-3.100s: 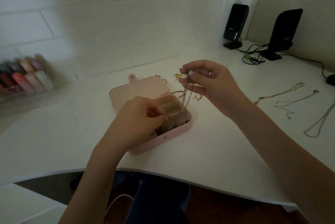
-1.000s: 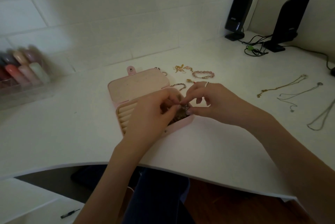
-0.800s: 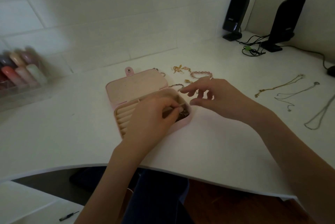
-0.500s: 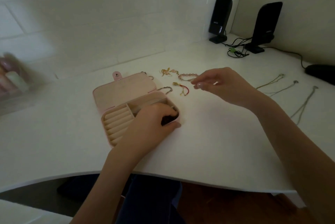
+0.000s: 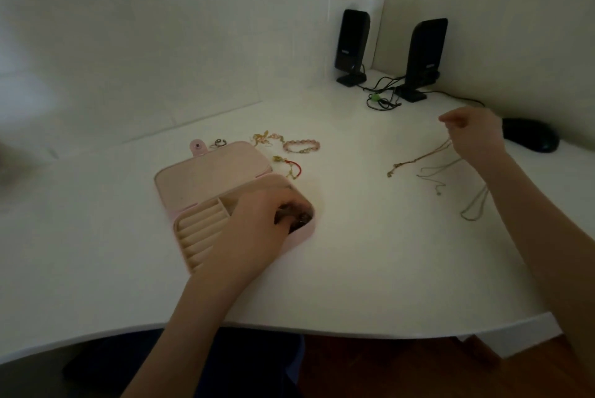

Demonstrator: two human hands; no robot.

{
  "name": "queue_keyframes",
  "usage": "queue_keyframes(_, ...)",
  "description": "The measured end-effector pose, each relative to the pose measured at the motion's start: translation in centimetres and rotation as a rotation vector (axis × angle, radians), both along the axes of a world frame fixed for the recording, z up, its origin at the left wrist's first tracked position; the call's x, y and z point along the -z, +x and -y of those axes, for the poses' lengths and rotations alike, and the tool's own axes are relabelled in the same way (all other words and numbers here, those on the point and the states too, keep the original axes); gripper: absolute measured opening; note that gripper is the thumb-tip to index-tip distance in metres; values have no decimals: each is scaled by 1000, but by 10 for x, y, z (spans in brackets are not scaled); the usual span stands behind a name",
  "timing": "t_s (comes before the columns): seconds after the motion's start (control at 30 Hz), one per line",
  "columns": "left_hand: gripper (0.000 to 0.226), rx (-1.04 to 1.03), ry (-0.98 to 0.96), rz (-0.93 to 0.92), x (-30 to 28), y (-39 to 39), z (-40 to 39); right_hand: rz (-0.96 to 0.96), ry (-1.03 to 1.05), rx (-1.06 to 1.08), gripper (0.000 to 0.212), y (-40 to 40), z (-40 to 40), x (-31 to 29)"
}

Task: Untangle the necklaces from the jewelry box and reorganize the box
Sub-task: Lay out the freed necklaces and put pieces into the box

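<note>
Fingers of our left hand (image 5: 257, 220) curl down into the right compartment of the pink jewelry box (image 5: 206, 178), on a dark heap of pieces still inside; whether they pinch anything we cannot tell. The box lies open on the white desk (image 5: 370, 252), its ring rolls at the left bare. Farther right, three necklaces (image 5: 450, 169) lie separated, which we judge as work done. Our right hand (image 5: 473, 136) hovers over their far ends with fingers loosely bent; we cannot tell if it holds a chain. Beyond the lid, bracelets (image 5: 301, 145) wait for sorting.
</note>
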State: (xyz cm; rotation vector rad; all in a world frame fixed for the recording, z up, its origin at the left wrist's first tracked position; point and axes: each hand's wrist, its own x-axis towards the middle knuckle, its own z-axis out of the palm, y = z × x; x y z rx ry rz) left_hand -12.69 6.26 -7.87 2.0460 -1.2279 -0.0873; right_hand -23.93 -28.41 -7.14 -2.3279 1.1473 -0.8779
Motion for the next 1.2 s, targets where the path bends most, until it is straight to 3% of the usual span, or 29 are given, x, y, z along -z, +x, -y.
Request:
queue_keyframes(0.2, 22, -86, 22, 3, 0, 4, -2, -252, 6, 103, 27, 5, 31, 20)
queue_keyframes(0.3, 9, -79, 22, 47, -1, 3, -3, -285, -36, 139, 25, 10, 28, 18)
queue_keyframes(0.47, 12, -181, 68, 65, 0, 0, -3, -345, -63, 190, 32, 17, 16, 20)
queue_keyframes(0.57, 9, -230, 81, 120, -4, -3, -1, -262, -79, 168, 37, 21, 8, 21)
queue_keyframes(0.8, 8, -260, 118, 173, -1, -1, 0, 90, -73, -119, 33, 42, -39, 1)
queue_keyframes(1.13, 15, -199, 122, 194, 4, 4, 1, 170, 102, -559, 27, 64, -138, -34)
queue_keyframes(1.2, 8, -192, 75, 178, 2, 2, 0, 158, 139, -644, 28, 64, -153, -45)
